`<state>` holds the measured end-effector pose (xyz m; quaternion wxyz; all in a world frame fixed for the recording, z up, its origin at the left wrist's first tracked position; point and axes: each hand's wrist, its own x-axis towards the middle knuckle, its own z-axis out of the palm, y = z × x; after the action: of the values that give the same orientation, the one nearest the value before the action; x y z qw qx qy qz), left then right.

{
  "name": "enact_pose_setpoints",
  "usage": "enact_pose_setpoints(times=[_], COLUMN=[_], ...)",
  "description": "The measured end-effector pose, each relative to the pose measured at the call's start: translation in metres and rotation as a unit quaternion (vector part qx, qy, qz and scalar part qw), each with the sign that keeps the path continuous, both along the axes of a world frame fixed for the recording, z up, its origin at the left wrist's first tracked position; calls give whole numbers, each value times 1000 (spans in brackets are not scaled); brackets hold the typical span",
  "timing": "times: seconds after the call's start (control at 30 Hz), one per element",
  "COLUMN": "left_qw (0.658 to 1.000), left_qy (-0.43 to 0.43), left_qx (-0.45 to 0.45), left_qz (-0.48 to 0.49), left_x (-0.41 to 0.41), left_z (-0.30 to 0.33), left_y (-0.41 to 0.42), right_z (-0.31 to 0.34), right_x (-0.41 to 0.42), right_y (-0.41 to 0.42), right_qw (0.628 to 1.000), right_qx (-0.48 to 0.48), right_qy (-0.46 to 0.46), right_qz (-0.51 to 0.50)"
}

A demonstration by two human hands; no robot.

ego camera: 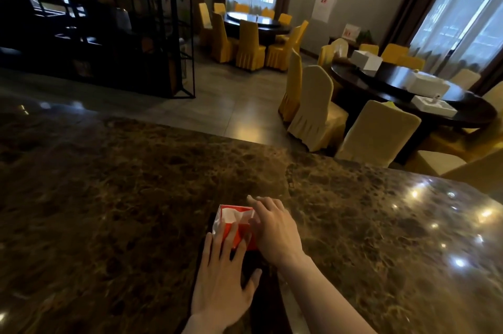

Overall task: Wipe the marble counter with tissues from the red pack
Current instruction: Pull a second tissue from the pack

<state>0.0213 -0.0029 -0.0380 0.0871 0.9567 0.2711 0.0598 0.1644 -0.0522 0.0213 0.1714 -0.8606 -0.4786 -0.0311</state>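
Note:
A red tissue pack (236, 220) lies on the brown marble counter (122, 197), near its front middle. White tissue shows in the pack's torn-open far end. My left hand (224, 276) lies flat, its fingers spread over the near end of the pack and pressing it down. My right hand (273, 227) rests against the pack's right side, fingers stretched toward the opening; whether its fingertips pinch a tissue is hidden. A dark flat object lies under the pack and my left hand.
The counter's far edge runs from upper left to right, with a tiled floor beyond. Round dark dining tables (408, 89) with yellow and cream covered chairs (315, 108) stand behind it. A black metal shelf (109, 23) stands at the back left.

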Motion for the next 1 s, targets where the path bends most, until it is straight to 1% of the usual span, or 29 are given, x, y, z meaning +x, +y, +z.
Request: enact_pose_setpoints(times=[0.1,0.17,0.27,0.37,0.47,0.63,0.73,0.8,0.83,0.9,1.0], left_qw=[1000,1000,1000,1000,1000,999,1000,1000,1000,1000,999], left_qy=[3,8,-1,6,-10,-30,-23,-10,-2,-12,-34], left_qx=[5,4,14,2,9,14,5,1,-1,-8,-5], left_qz=[-5,-4,3,5,-3,-8,-5,2,4,9,12], left_x=[0,0,0,1,0,-2,-3,-2,-2,-2,-3], left_z=[6,6,2,2,-2,-2,-2,-2,-3,-4,-6], left_y=[0,-1,0,0,1,1,1,2,2,3,4], right_z=[-1,0,4,6,15,40,59,74,80,89,95], right_x=[2,3,6,8,8,13,18,22,25,33,41], right_y=[11,16,17,17,15,12,5,-3,-9,-27,-67], right_qw=[1000,999,999,1000,997,979,958,935,920,886,837], right_qx=[24,34,31,27,77,180,259,314,337,359,344], right_qy=[11,6,3,2,13,64,81,98,121,191,321], right_qz=[-10,0,7,14,3,-67,-94,-133,-162,-223,-278])
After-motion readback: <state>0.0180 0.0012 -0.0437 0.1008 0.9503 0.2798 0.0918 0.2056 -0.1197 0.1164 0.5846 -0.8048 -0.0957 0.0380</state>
